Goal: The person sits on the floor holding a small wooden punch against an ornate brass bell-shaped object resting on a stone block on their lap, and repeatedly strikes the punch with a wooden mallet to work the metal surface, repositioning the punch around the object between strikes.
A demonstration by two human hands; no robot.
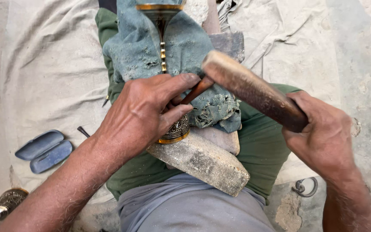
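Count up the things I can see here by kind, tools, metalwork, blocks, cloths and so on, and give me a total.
Tools: 2, wooden mallet, thin punch
Engraved metal pieces: 2, vase, small piece
Stone blocks: 1, block
Cloths: 1, teal rag
Cases: 1, open blue case
Metal rings: 1, ring
Total: 8

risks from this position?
1. The left hand pinches a thin reddish punch right under the brown wooden mallet in the right hand; a miss could hit the fingers.
2. The engraved brass vessel lies on a rough grey stone block across the lap; it could roll or dent.
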